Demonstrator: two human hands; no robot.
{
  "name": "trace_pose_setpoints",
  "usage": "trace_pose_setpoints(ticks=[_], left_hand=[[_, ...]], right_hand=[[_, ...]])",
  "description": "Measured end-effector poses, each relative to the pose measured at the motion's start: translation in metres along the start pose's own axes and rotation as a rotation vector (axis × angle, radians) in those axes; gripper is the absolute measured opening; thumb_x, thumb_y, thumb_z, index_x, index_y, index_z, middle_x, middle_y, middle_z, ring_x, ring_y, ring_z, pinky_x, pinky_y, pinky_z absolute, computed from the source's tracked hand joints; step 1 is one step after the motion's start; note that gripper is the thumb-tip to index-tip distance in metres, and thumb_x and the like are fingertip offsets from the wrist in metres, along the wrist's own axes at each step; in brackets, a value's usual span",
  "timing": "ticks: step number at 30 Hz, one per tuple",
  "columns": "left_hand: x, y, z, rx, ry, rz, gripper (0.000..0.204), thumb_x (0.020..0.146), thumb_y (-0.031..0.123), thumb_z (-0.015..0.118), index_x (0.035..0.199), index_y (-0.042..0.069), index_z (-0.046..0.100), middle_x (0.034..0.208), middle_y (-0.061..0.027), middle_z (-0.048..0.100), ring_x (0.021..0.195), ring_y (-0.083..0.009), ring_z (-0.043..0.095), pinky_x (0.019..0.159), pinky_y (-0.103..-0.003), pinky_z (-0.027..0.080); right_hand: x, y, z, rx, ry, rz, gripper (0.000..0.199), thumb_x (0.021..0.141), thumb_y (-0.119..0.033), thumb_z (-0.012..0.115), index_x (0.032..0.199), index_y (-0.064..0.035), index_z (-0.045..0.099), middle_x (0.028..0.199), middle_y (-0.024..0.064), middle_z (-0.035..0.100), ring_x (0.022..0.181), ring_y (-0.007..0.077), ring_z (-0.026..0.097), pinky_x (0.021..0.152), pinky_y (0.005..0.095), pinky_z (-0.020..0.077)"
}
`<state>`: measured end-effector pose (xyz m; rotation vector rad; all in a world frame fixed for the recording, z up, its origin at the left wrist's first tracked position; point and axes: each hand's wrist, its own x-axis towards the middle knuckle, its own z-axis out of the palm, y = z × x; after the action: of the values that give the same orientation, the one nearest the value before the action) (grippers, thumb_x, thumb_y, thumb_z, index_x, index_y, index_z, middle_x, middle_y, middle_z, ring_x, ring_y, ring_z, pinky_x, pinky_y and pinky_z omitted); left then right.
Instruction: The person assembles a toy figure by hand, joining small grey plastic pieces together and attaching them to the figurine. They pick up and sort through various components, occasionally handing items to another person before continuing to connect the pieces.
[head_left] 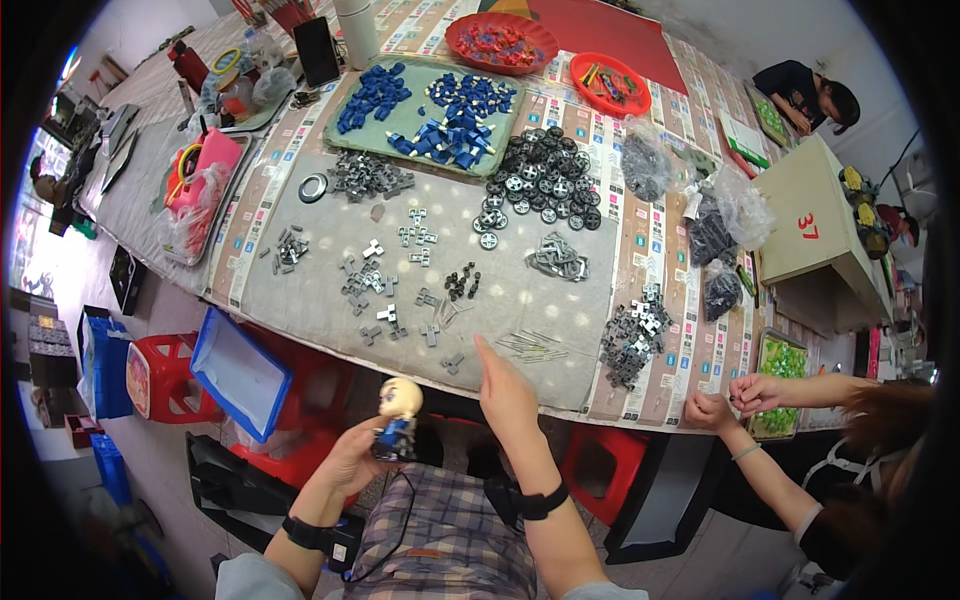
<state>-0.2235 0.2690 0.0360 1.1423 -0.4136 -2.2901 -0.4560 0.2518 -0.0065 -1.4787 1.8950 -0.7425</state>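
Observation:
A toy figure (397,420) with a large cream head and a blue body is held upright in my left hand (350,455), just off the table's near edge. My right hand (508,395) reaches over that edge, fingers stretched out and nothing visible in them. Beside its fingertips lie thin metal pins (535,346) and small grey plastic pieces (452,363). A little farther in are tiny black parts (461,281) and more grey T-shaped pieces (415,235). Black spoked wheels (540,175) are heaped toward the far right of the grey mat (310,330).
A green tray (340,140) holds blue body pieces. Red dishes (548,60) stand behind it. Grey parts (636,335) and bagged black parts (712,235) lie rightward. A co-worker's hands (735,400) are at the right edge. Red stools (165,375) and a blue-rimmed bin (240,375) stand below left.

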Motion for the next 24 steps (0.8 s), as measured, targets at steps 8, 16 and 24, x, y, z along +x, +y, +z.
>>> trace_pose_setpoints(ticks=[8,16,24], left_hand=[[0.006,0.012,-0.053,-0.122,0.038,0.086,0.065,0.074,0.038,0.065,0.121,-0.001,0.041,0.101,-0.0146,0.057,0.092,-0.0235,0.058,0.072,-0.039,0.053],[0.01,0.03,-0.064,-0.145,-0.02,0.081,0.066,0.075,0.037,0.066,0.122,-0.001,0.039,0.105,-0.014,0.056,0.094,-0.0246,0.058,0.072,-0.04,0.053],[0.006,0.037,-0.079,-0.206,-0.021,0.126,0.062,0.077,0.036,0.063,0.122,0.001,0.04,0.101,-0.0181,0.057,0.091,-0.0265,0.059,0.072,-0.04,0.053]], right_hand=[[0.024,0.002,0.031,-0.364,0.005,-0.031,0.058,0.071,-0.003,0.048,0.128,-0.0185,0.042,0.071,0.0105,0.052,0.062,0.0292,0.055,0.056,0.04,0.0448],[0.03,-0.005,0.032,-0.478,0.006,-0.026,0.061,0.068,-0.004,0.05,0.127,-0.0176,0.043,0.066,0.0098,0.05,0.057,0.0279,0.054,0.054,0.0383,0.0443],[0.029,-0.011,0.032,-0.497,-0.016,0.02,0.058,0.072,-0.002,0.046,0.128,-0.0192,0.042,0.067,0.0113,0.051,0.061,0.0294,0.055,0.057,0.0397,0.0443]])
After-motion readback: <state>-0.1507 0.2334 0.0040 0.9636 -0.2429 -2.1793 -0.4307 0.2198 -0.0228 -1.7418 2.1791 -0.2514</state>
